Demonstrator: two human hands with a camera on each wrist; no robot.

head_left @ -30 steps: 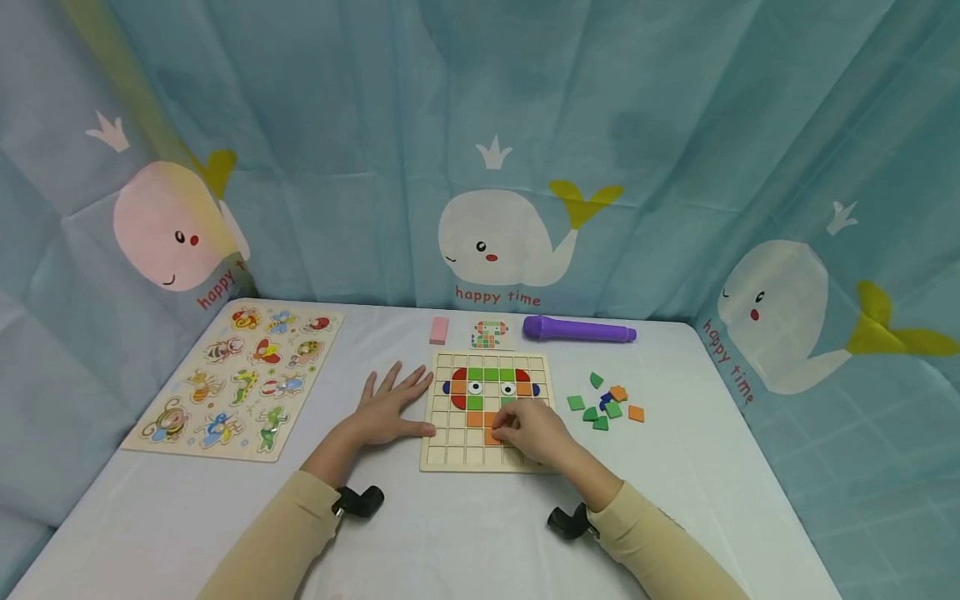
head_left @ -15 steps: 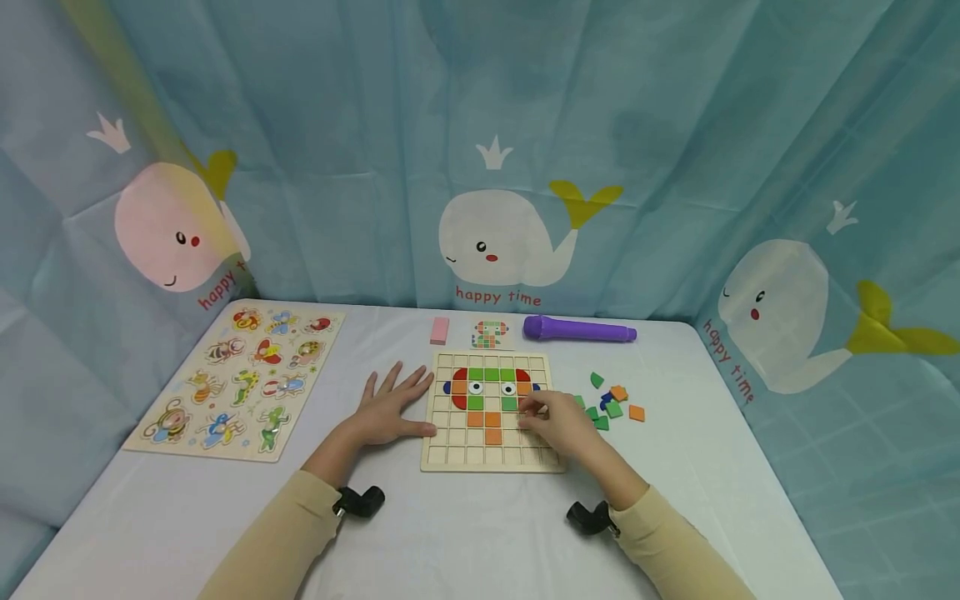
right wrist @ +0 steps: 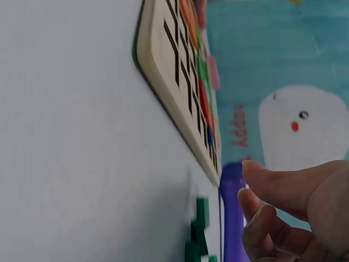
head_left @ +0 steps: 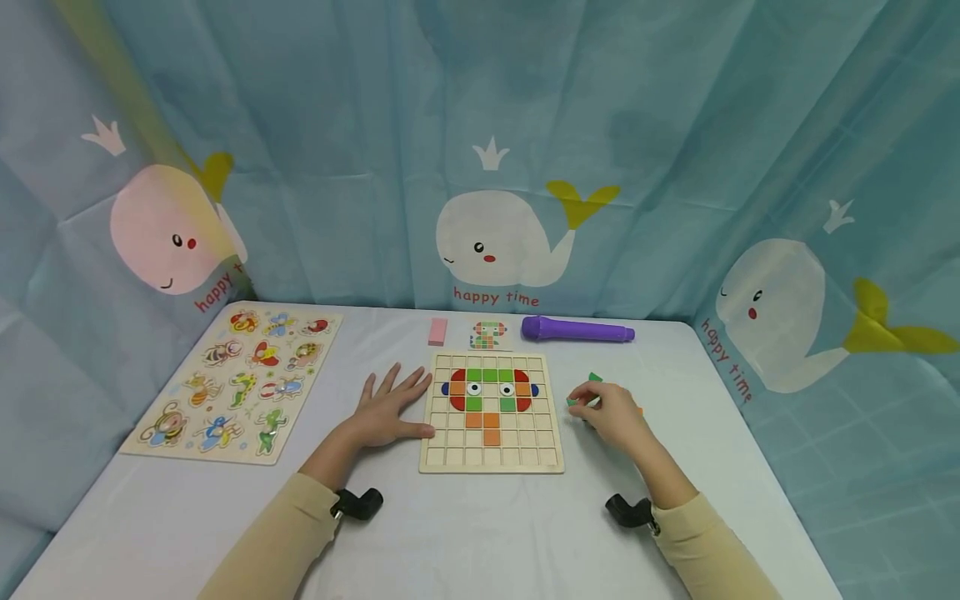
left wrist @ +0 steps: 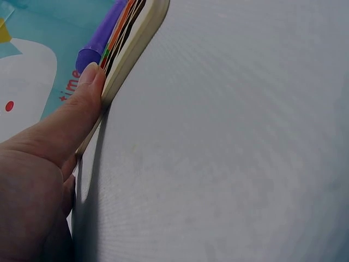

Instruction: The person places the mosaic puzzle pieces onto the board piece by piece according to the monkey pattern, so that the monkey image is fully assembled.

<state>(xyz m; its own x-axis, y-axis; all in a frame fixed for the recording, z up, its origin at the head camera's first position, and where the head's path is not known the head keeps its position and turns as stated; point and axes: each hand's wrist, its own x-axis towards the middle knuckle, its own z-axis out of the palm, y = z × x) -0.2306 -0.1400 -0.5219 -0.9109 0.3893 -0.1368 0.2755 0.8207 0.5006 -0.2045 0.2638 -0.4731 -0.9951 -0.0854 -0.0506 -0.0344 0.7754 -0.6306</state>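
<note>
A square wooden grid board (head_left: pixel 450 457) lies flat, holding red, green, orange, blue and eye-marked tiles shaped like a face, with three orange squares (head_left: pixel 491 437) beneath it. My left hand (head_left: pixel 386 412) rests with fingers spread at the board's left side, the thumb (left wrist: pixel 90 82) right at its edge. To the right of the board, my right hand (head_left: pixel 611 417) is over the loose tiles, fingers bent and thumb apart from them, nothing between them in the right wrist view. Just at its fingertips shows a green tile (head_left: pixel 572 402); more green tiles (right wrist: pixel 202 214) lie below the hand, which hides most of the pile.
Behind the board are a pink block (head_left: pixel 437 332), a small pattern card (head_left: pixel 489 335) and a purple microphone-shaped stick (head_left: pixel 577 329). An insect picture puzzle board (head_left: pixel 240 379) lies at the left. A whale-print curtain (head_left: pixel 345 167) stands around the white table (head_left: pixel 465 533).
My right hand has left the lower orange tile, which stays on the board, and moved right to the loose tiles. My left hand has stayed in place.
</note>
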